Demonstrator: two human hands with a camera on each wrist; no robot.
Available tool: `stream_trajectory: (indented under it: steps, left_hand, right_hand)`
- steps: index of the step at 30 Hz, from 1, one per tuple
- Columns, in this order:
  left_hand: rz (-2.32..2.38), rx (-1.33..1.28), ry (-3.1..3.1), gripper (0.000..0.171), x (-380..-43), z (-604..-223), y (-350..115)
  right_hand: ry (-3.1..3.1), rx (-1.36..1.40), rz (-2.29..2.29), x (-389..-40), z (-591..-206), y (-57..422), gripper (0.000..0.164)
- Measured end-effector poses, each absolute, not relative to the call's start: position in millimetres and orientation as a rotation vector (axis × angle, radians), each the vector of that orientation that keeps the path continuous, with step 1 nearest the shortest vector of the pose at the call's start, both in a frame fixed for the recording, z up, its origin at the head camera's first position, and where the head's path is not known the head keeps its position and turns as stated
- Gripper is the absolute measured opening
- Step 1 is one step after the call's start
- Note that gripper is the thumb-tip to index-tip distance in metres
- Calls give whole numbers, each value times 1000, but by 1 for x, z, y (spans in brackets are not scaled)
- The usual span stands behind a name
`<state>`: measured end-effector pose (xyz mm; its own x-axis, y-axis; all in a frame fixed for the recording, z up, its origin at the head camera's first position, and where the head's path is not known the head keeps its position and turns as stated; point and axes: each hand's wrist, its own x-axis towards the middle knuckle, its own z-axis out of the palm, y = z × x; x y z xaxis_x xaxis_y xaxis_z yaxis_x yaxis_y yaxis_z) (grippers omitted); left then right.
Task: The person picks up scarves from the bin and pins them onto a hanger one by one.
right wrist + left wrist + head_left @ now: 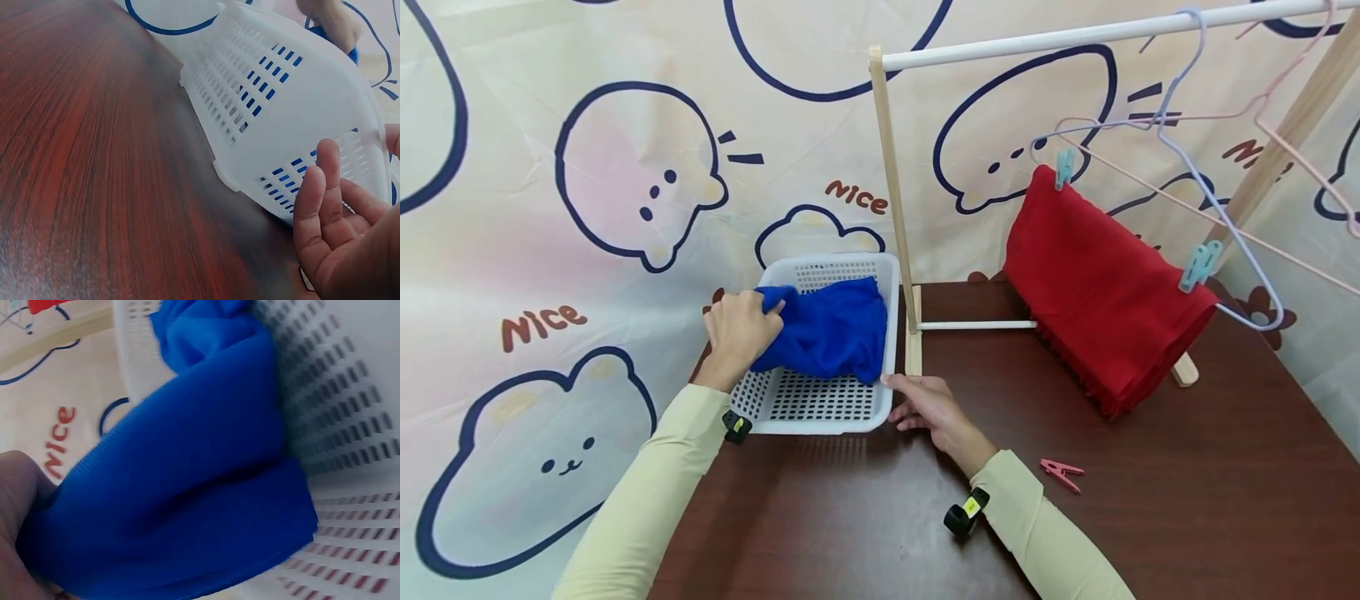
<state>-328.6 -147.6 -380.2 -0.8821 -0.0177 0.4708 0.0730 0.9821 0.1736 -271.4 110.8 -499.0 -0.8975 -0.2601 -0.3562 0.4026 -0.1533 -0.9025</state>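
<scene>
A white perforated basket stands on the dark wooden table with a crumpled blue cloth in it. My left hand pinches the cloth's left end at the basket's left side. In the left wrist view the blue cloth stretches from the thumb and fingers into the basket. At the near right corner, my right hand grips the basket rim. The right wrist view shows its fingers along the outside of the wall, the thumb over the rim.
Right of the basket stands a wooden rack with a white top rail. A folded red cloth hangs there on a blue hanger, held by two light-blue clothespins. Another hanger is pink. One pink clothespin lies on the table.
</scene>
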Motion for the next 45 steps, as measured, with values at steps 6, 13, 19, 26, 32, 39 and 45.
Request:
stream_trajectory:
  steps: [6, 13, 19, 26, 32, 39, 45]
  left_hand:
    - [-349, -149, -2458, 52, -322, -363, -142]
    - [-564, -218, -2357, 49, -320, -345, -138]
    - [-744, -194, -2333, 42, -316, -329, -134]
    - [-877, -197, -2300, 34, -314, -306, -130]
    - [-1011, -215, -2310, 34, -308, -285, -130]
    - [-1114, -245, -2247, 28, -299, -265, -132]
    - [-1111, -290, -2211, 22, -294, -252, -130]
  right_hand:
    - [1700, 181, -2073, -272, -501, 111, 57]
    - [1712, 197, -2075, -272, -499, 111, 51]
    - [1666, 240, -2157, -272, -496, 106, 48]
    - [1650, 220, -2162, -275, -496, 106, 51]
    - [1664, 207, -2145, -274, -500, 108, 58]
    - [1667, 218, -2142, -275, -499, 108, 51]
    - [1652, 229, -2146, -275, -501, 109, 48]
